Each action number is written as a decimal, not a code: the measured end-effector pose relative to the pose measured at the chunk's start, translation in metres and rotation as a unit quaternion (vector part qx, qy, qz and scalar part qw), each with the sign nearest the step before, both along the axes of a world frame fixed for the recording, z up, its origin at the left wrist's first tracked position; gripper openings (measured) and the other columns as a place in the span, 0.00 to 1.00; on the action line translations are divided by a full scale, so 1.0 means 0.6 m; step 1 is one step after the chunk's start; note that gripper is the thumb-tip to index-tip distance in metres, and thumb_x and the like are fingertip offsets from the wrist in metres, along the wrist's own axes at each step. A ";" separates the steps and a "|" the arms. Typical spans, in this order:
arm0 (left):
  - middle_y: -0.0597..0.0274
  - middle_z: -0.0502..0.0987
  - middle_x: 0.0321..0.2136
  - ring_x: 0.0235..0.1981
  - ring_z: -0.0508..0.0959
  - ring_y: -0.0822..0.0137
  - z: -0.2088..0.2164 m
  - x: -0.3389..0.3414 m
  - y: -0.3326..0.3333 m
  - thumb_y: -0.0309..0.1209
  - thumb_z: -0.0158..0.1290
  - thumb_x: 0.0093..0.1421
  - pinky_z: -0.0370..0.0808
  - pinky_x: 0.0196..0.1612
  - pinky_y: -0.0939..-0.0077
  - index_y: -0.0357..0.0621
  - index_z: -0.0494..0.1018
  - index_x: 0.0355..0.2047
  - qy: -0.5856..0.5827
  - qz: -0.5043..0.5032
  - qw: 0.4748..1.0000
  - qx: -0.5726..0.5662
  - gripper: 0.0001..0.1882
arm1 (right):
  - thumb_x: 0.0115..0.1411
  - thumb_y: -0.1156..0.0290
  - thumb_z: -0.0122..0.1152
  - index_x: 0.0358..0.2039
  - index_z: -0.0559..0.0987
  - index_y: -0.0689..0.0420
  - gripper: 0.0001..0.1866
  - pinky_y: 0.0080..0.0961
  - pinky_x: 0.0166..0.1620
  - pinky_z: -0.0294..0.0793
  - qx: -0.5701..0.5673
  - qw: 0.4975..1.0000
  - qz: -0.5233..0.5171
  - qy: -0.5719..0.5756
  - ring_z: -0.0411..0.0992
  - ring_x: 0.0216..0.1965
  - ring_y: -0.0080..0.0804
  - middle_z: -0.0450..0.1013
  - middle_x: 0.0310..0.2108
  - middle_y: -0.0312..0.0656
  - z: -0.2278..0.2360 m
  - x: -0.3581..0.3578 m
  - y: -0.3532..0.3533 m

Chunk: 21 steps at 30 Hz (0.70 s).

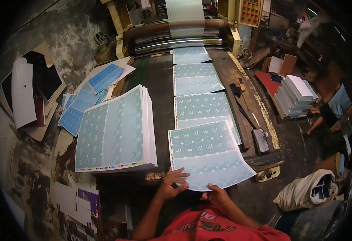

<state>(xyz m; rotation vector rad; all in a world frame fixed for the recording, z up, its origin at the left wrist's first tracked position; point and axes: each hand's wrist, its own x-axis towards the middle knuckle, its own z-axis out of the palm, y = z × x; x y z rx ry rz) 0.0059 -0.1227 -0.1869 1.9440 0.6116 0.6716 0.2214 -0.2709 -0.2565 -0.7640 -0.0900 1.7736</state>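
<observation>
A printed sheet (208, 154) in pale blue-green, with rows of white marks, lies nearest me, its near edge bowed over the table's front. My right hand (218, 195) pinches that near edge, thumb on top and fingers beneath. At the sheet's lower left corner is my left hand (172, 184), fingers apart, fingertips at the paper. Beyond it, a second printed sheet (202, 106) is partly covered by the near one. Another sheet (196, 78) follows, and one more (190, 54) sits by the machine's rollers (180, 42). To the left stands a tall stack of matching sheets (111, 132).
Loose blue sheets (81, 104) lie behind the stack. A dark metal block (260, 140) rests right of the row of sheets. Farther right are a paper pile (294, 96), a white sack (304, 190) and a bending person (340, 102). A button panel (250, 12) is beside the machine.
</observation>
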 end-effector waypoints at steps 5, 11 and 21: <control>0.53 0.78 0.49 0.60 0.70 0.53 0.030 0.055 0.031 0.41 0.61 0.58 0.59 0.64 0.55 0.41 0.76 0.47 -0.016 0.108 0.994 -0.004 0.21 | 0.66 0.61 0.54 0.47 0.69 0.68 0.21 0.36 0.45 0.74 -0.006 1.000 -0.006 -0.022 0.74 0.32 0.37 0.75 0.30 0.50 -0.011 -0.003 -0.009; 0.43 0.77 0.42 0.47 0.75 0.47 -0.113 0.198 0.291 0.54 0.61 0.54 0.69 0.53 0.58 0.39 0.77 0.43 0.076 0.383 0.919 0.047 0.30 | 0.67 0.57 0.53 0.51 0.68 0.64 0.23 0.33 0.46 0.74 -0.064 0.997 0.037 -0.035 0.75 0.35 0.36 0.77 0.37 0.55 -0.030 -0.018 -0.050; 0.46 0.76 0.46 0.54 0.70 0.44 -0.225 0.297 0.477 0.65 0.55 0.51 0.63 0.60 0.51 0.50 0.80 0.37 0.224 0.388 0.893 -0.043 0.31 | 0.69 0.52 0.47 0.60 0.62 0.60 0.28 0.33 0.51 0.72 -0.069 0.988 0.135 -0.013 0.73 0.41 0.35 0.73 0.51 0.60 -0.029 -0.006 -0.060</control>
